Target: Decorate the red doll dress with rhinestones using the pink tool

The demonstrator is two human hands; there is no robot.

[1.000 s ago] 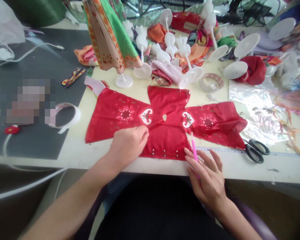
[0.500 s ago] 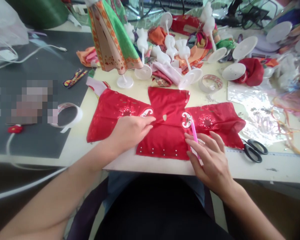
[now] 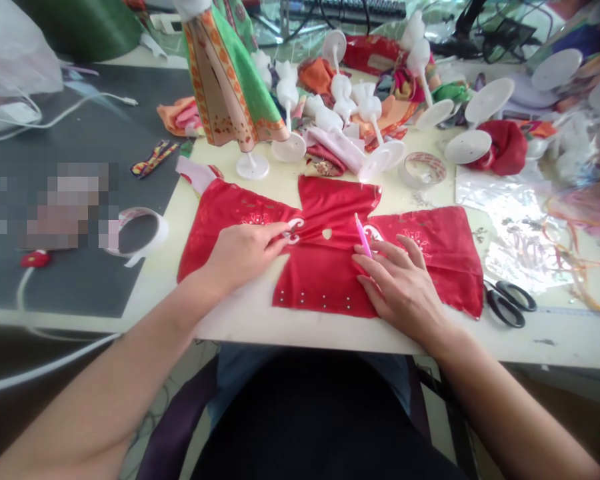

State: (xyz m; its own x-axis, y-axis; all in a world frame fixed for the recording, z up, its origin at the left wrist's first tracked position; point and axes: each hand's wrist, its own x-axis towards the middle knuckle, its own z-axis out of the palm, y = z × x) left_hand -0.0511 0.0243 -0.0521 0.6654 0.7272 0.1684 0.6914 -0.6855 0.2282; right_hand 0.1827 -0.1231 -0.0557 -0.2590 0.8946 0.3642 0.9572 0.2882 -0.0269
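A red cloth garment piece (image 3: 325,273) lies spread in a cross shape, with a small hole at its centre, white curled motifs on both side arms and a row of small shiny studs along its near edge. My left hand (image 3: 245,250) rests on the left arm of the cloth, its thumb and forefinger closed together at the left white motif, where creases run inward. Between the fingers of my right hand (image 3: 403,283) is a slim pink pen (image 3: 363,237) with a pale tip, pointing up over the cloth beside the right motif.
Black-handled scissors (image 3: 513,300) lie to the right of the cloth. Rolls of tape (image 3: 423,171) sit behind it and at left (image 3: 161,230). A small dress stand (image 3: 253,167) and toppled white mini mannequins (image 3: 343,97) fill the back. Clear plastic bags (image 3: 510,207) lie at right.
The right arm of the cloth now lies flatter and wider. My right hand and the pink pen have shifted left and up; my left hand has moved slightly left.
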